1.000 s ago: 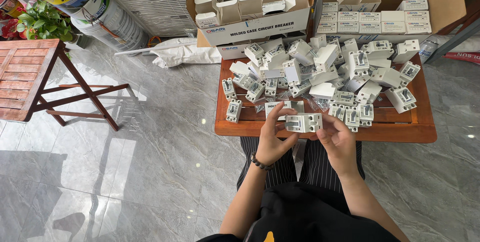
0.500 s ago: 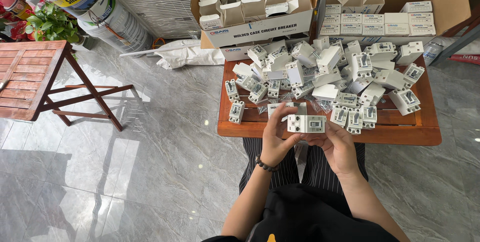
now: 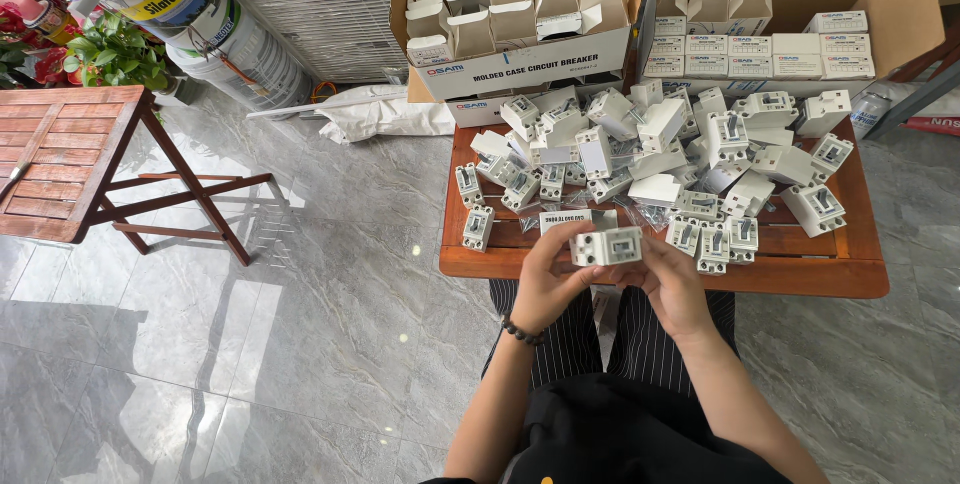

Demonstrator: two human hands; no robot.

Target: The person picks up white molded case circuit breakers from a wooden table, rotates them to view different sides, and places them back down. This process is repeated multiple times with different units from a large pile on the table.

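Both my hands hold one white circuit breaker [image 3: 607, 245] above the near edge of a low wooden table [image 3: 660, 275]. My left hand [image 3: 548, 279], with a dark bead bracelet at the wrist, grips its left end. My right hand [image 3: 673, 283] grips its right end from below. A pile of several more white breakers [image 3: 660, 154] and clear plastic wrappers lies on the table just beyond my hands.
Two open cardboard boxes stand behind the table: the left one [image 3: 520, 44] with open small white cartons, the right one [image 3: 790, 34] with closed ones. A wooden folding table [image 3: 70, 159] stands at the left, with paint buckets [image 3: 190, 19] and a plant behind it. Grey tiled floor lies between.
The breaker stays held in both hands at about the same place. The view has shifted slightly.
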